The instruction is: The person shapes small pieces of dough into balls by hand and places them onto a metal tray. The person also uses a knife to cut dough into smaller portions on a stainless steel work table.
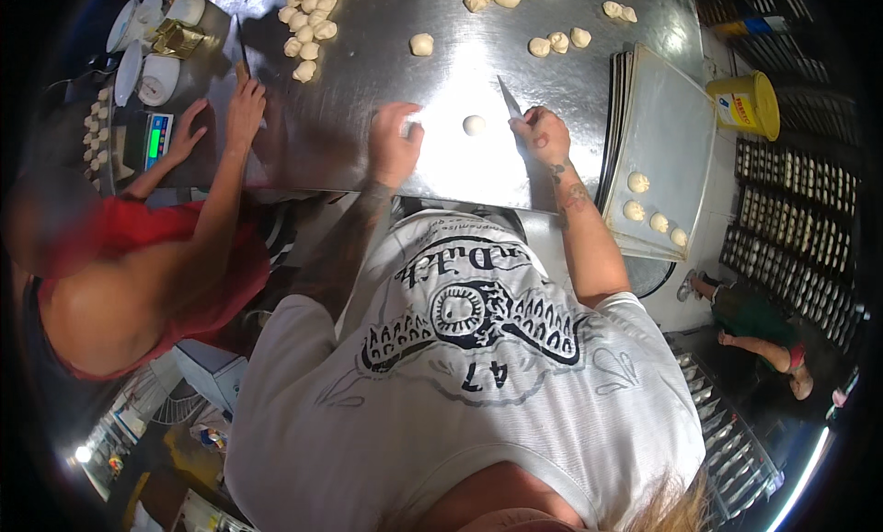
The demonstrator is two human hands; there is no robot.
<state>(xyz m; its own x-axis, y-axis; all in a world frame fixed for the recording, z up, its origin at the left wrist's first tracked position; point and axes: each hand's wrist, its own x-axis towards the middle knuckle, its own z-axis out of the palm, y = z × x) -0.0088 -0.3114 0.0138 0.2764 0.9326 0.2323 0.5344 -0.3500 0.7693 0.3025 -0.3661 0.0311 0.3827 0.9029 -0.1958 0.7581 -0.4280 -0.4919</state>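
Observation:
My right hand [540, 137] grips a knife [507, 97], its blade pointing up and left over the steel table [349, 118]. A small, smooth dough ball [474, 125] lies on the bright metal between my hands, a little left of the blade. My left hand [396, 141], its fingers curled but apart, is left of the ball with nothing visible in it. Beyond them are a lone dough lump [421, 44] and groups of dough pieces [313, 17] along the far side.
A co-worker [138, 284] stands left, holding a knife near a digital scale [158, 141] and containers [161, 77]. Stacked trays [671, 100] with dough balls lie right, near a yellow bucket [745, 104]. Racks of trays [791, 238] and another person [773, 348] are beyond.

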